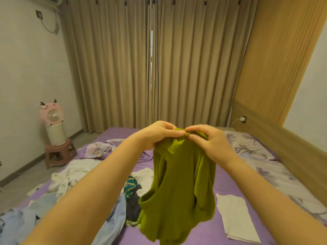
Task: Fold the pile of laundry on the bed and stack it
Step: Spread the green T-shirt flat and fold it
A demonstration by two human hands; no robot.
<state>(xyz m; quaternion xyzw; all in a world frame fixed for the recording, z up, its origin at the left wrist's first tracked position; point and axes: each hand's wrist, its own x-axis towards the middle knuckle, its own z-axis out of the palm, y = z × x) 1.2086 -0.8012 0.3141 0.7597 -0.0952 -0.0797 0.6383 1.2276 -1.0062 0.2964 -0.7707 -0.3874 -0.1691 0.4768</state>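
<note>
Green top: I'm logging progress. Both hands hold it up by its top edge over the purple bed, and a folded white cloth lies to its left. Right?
Not quite. In the head view the folded white cloth lies right of the green top, not left. Both the left hand and right hand do pinch its top edge over the purple bed.

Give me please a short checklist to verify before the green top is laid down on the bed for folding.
1. Both hands hold the green top: ok, left hand and right hand pinch its upper edge.
2. Top hangs free of the bed: ok.
3. Top hangs flat, not twisted: not ok, it is bunched.
4. Bare purple sheet for laying it: ok, between the unfolded pile and the folded white cloth.
5. Right side out: cannot tell.
</note>
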